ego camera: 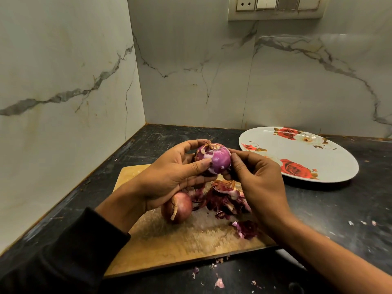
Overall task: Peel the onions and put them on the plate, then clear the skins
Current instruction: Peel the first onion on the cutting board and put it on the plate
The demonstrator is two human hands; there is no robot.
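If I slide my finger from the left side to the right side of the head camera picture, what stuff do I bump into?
Dark sleeve → unpeeled onion on the cutting board → half-peeled onion held by both hands → pile of skins → rose plate.

Two red onions, a heap of skins, a rose-printed plate

The partly peeled onion (pixel 216 159), glossy purple with papery scraps at its top, is held above the board; an unpeeled onion (pixel 177 206) sits on the board beneath it, one skin flake curling off. Torn purple skins (pixel 224 199) lie piled just beside it. The white oval plate (pixel 331 158) lies flat, well to the right
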